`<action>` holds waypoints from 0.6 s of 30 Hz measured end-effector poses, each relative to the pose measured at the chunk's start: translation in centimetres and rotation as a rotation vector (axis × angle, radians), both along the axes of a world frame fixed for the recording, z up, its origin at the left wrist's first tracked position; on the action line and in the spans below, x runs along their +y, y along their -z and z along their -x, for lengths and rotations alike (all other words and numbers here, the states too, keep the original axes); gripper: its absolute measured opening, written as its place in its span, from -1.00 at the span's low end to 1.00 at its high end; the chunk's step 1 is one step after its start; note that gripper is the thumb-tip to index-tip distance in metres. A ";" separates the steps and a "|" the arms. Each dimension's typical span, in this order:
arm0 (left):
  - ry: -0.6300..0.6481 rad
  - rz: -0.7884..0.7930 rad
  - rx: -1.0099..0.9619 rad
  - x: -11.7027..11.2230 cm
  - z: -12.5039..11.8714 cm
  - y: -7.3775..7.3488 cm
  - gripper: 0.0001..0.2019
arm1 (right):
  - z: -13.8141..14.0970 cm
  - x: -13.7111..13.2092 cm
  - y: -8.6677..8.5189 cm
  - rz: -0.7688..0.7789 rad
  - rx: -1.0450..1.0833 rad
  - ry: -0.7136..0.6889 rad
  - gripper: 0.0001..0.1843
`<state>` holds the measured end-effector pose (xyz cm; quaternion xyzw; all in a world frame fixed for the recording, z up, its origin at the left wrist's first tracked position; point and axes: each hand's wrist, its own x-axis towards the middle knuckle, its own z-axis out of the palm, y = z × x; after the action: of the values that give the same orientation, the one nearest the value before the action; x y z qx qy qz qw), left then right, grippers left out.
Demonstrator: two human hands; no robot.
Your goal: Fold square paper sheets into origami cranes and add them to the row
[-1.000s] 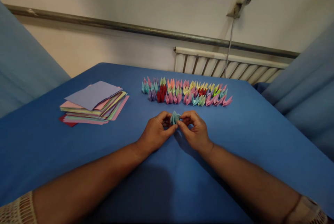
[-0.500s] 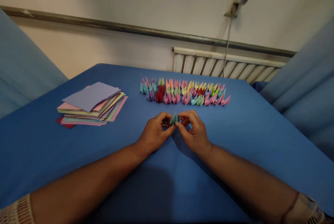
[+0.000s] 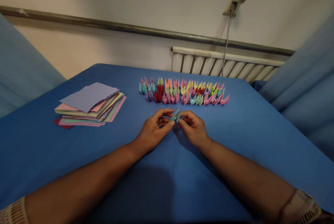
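Observation:
Between my two hands is a small light-blue folded paper piece [image 3: 176, 115], held just above the blue cloth. My left hand [image 3: 154, 128] pinches its left side between thumb and fingers. On the other side, my right hand [image 3: 194, 128] grips the right edge with thumb and forefinger. My fingertips cover part of the folds. Beyond the hands stand rows of small folded paper cranes [image 3: 185, 93] in pink, red, yellow, green, blue and purple.
A stack of coloured paper sheets [image 3: 90, 98] lies to the left, a lilac sheet on top. The blue-covered table [image 3: 235, 185] reaches the wall. Behind it are a radiator [image 3: 224, 60], a metal rail [image 3: 114, 25] and a socket with a cord [image 3: 231, 5]. Blue curtains [image 3: 310, 71] hang at both sides.
The light-blue folded paper has turned between my fingers and now shows a longer, slanted, pointed shape. My left fingers have spread a little. The view has shifted slightly.

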<state>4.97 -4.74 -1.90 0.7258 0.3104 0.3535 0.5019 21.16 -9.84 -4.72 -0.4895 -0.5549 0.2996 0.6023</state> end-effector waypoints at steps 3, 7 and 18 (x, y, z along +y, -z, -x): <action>0.008 -0.042 0.026 0.5 0.2 -0.3 -0.64 | -0.3 0.4 0.3 0.019 0.083 -0.073 -0.96; -0.004 -0.082 0.073 1.0 0.4 -0.6 -0.66 | -0.7 0.5 0.5 0.008 0.033 -0.103 -0.96; -0.065 -0.191 0.172 1.0 0.4 -0.6 -0.80 | -0.7 0.1 0.3 -0.008 -0.245 -0.013 -0.92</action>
<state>4.54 -3.73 -1.27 0.7875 0.3407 0.3337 0.3904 21.86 -9.78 -5.07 -0.5162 -0.6288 0.2392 0.5300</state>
